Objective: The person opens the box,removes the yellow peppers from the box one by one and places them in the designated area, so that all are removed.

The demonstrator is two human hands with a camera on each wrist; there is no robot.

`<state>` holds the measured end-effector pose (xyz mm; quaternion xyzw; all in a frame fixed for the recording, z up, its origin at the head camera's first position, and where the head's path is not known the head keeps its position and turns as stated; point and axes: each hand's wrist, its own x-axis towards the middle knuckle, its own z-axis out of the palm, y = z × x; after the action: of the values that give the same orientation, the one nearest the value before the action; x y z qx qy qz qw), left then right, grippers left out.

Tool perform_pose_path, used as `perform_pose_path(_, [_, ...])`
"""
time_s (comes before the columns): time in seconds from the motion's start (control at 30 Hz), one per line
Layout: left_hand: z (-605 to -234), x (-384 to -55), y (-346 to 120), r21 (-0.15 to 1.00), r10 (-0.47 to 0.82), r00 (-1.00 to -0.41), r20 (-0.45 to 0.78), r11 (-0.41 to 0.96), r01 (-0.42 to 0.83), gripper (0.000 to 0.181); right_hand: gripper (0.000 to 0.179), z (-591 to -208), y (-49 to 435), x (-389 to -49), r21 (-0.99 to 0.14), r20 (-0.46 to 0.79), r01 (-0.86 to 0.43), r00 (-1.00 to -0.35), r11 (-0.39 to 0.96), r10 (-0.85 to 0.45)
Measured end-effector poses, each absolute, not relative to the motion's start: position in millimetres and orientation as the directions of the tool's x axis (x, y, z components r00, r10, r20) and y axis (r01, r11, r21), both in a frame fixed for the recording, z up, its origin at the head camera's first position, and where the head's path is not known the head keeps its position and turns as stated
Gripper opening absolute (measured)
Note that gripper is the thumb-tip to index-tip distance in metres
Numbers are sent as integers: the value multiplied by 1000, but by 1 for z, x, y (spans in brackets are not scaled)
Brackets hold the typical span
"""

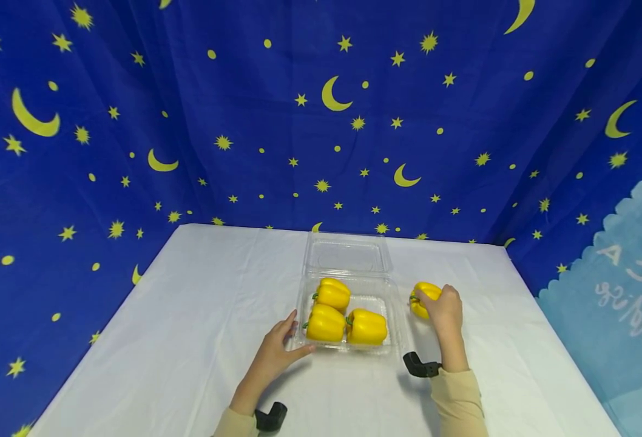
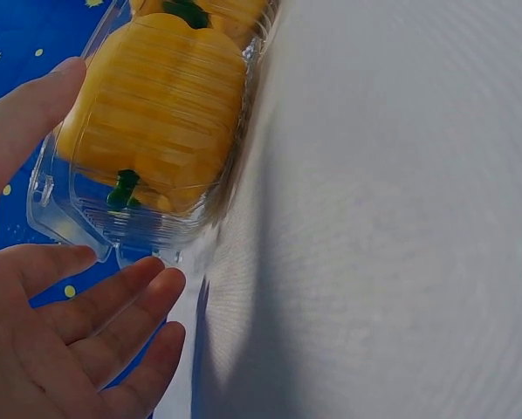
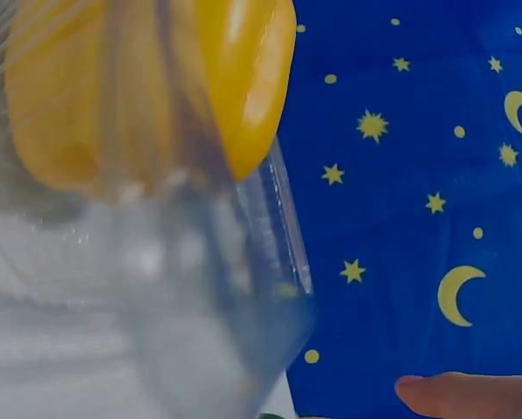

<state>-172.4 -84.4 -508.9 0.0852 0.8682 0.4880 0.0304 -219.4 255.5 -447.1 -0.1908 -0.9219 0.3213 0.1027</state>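
A clear plastic clamshell box [image 1: 394,315] lies with its lid [image 1: 347,255] folded back. Inside are three yellow bell peppers: one at the back left [image 1: 333,294], one at the front left [image 1: 325,323] and one at the front right [image 1: 367,327]. At the box's front left corner is my left hand [image 1: 276,351], fingers spread and fairly straight; in the left wrist view its thumb [image 2: 47,100] and fingertips lie against or close to the plastic. To the right of the box my right hand [image 1: 445,309] grips a fourth yellow bell pepper [image 1: 423,297]. Whether that pepper touches the table cannot be told.
A white cloth covers the table [image 1: 201,340]. Behind it and along both sides hangs a blue curtain [image 1: 277,109] with yellow moons and stars. A light blue panel with lettering [image 1: 627,291] hangs at the right.
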Motion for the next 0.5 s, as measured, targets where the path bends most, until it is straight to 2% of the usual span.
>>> perform_pose_path(0.5, [-508, -172, -85, 864, 176, -984, 26, 491, 111, 89, 69, -440, 244, -220, -692, 109, 262, -883, 673, 457])
